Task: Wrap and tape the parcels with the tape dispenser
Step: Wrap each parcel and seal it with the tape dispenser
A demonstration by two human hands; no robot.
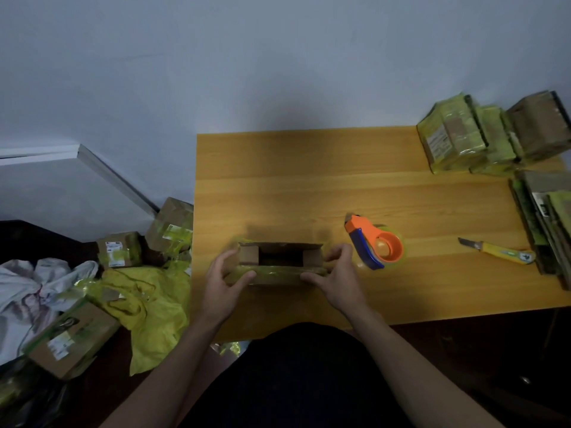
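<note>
Two hands grip one small cardboard box (279,262) near the front edge of the bench (309,186), straight ahead at twelve o'clock from the person's body. The left hand (221,284) curls round the box's left end, thumb on the near wall, and the right hand (335,281) curls round its right end, fingers over the top edge. The box lies with its long axis running nine to three o'clock, its open mouth facing up, flaps standing, with a strip of yellow-green tape along the near rim. It looks light and fairly stiff, though the thin walls would likely bow under a hard squeeze, so holding at the short ends, as now, seems soundest. Just beside the right hand, at about two o'clock, the tape dispenser (375,244) rests on the bench untouched, its orange nose pointing toward eleven o'clock. Further right at three o'clock lies a yellow utility knife (497,251), blade toward nine. Farthest, at two o'clock by the wall, stands a group of taped parcels (463,137).
</note>
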